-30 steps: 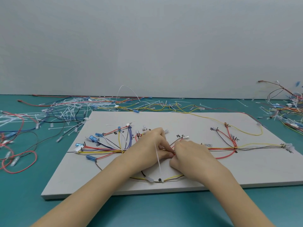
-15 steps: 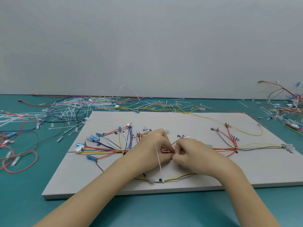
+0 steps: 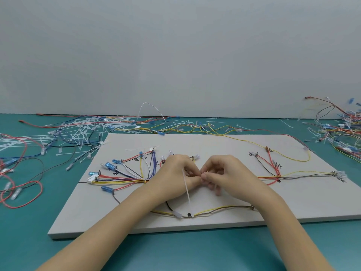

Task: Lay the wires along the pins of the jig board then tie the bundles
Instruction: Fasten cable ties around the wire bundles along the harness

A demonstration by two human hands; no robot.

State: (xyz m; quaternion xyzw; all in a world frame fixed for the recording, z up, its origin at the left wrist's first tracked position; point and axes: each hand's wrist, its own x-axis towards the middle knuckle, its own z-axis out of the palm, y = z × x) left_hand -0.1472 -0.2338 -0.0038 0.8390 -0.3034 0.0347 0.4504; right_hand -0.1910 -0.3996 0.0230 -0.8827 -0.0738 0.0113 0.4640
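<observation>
A pale grey jig board [image 3: 214, 145] lies on the teal table, with coloured wires [image 3: 125, 178] laid between its pins and fanning to blue connectors on the left. Both my hands meet at the board's middle over the main bundle. My left hand [image 3: 175, 177] has its fingers curled at the bundle and a white cable tie [image 3: 186, 189] runs down from it toward the front loop of yellow and brown wires [image 3: 224, 209]. My right hand [image 3: 224, 173] pinches something small at the same spot; the fingertips hide what it is.
Loose white cable ties and spare wires [image 3: 78, 132] litter the table at the back left. A red wire loop [image 3: 21, 194] lies at the far left. A tangled heap of harnesses [image 3: 343, 132] sits at the right edge. A yellow wire [image 3: 283, 151] crosses the board's right part.
My right hand has lifted and shifted a little up and right, its fingers now more raised above the bundle. My left hand stays almost where it was.
</observation>
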